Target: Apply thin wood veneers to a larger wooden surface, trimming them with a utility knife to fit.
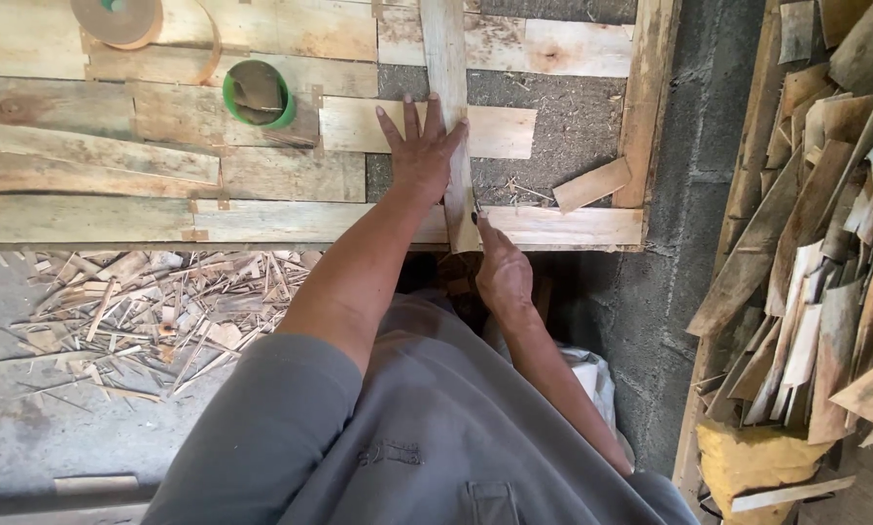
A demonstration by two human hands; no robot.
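Pressing flat with fingers spread, the left hand (419,146) pins a veneer strip (448,107) — right hand (502,272) pinches a small blade at its edge.

This is a wood workshop. Thin wooden sheets (261,175) lie flat on a work table (650,117). Wood scraps (145,311) cover the grey floor (48,428). More wood pieces (825,243) are stacked beside a rough block wall (709,146).

Green-rimmed tape roll (259,94), brown tape roll (118,17), floor shavings (135,306), stacked veneer scraps (825,272).
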